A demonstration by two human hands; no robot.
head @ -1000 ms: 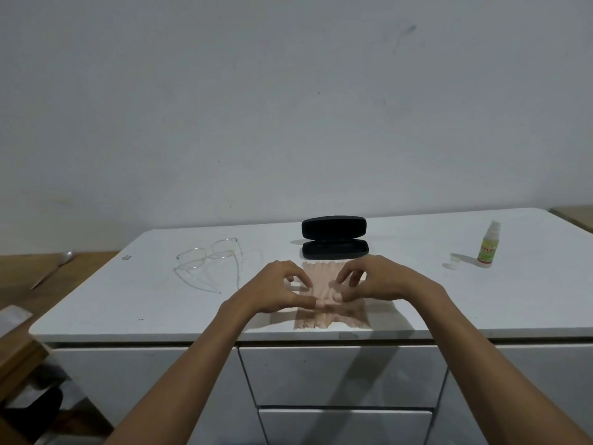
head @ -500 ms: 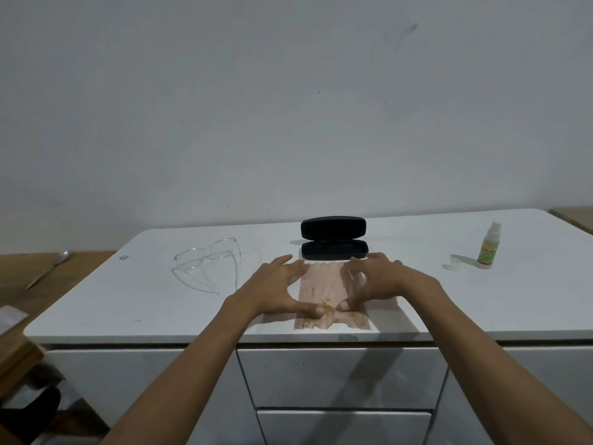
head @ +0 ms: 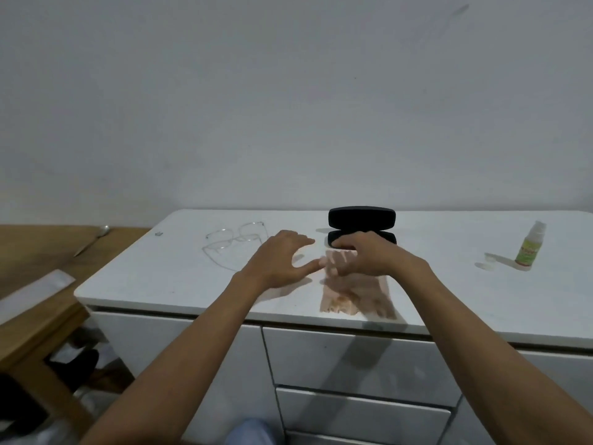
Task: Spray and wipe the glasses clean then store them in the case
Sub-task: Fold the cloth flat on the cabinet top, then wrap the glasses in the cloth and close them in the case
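Thin-framed clear glasses [head: 236, 239] lie unfolded on the white cabinet top [head: 154, 274], left of centre. A black glasses case [head: 361, 218] stands open behind a pinkish cleaning cloth [head: 357, 298] spread flat near the front edge. My left hand [head: 279, 260] hovers with fingers spread between the glasses and the cloth, holding nothing. My right hand [head: 365, 255] rests over the cloth's far edge, fingers curled down on it, in front of the case. A small green-labelled spray bottle [head: 530, 247] stands at the far right with its clear cap [head: 486, 261] beside it.
A wooden table [head: 38, 261] with a spoon [head: 93, 240] and a white sheet [head: 30, 293] adjoins the cabinet on the left. Drawers [head: 353, 364] run below the top. A plain wall rises behind.
Both hands have left the cloth's middle. My left hand moved left off the cloth toward the glasses with fingers spread. My right hand shifted to the cloth's far edge. The view turned left.
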